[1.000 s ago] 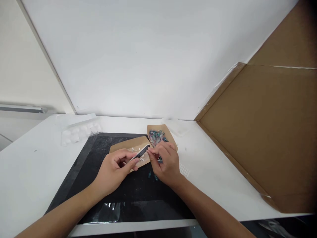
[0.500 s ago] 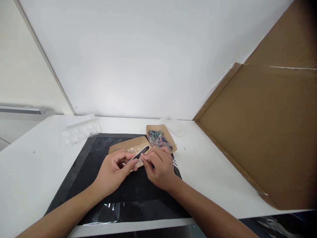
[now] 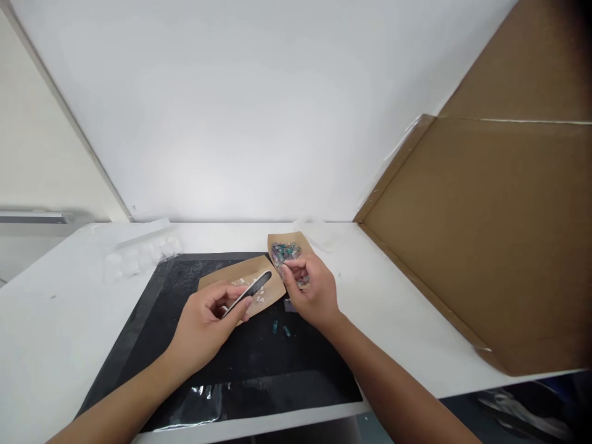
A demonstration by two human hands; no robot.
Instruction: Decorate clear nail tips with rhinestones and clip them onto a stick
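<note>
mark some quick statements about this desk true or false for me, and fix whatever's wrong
1. The left hand holds a black-faced strip. True.
2. The right hand is at the far brown tray, which holds coloured pieces. True.
3. The small white pieces lie on the cardboard panel. False: they lie in the near brown tray.
4. Two teal pieces lie on the black mat. True.
5. The clear plastic packaging sits off the mat's right side. False: it is by the mat's far left corner.
</note>
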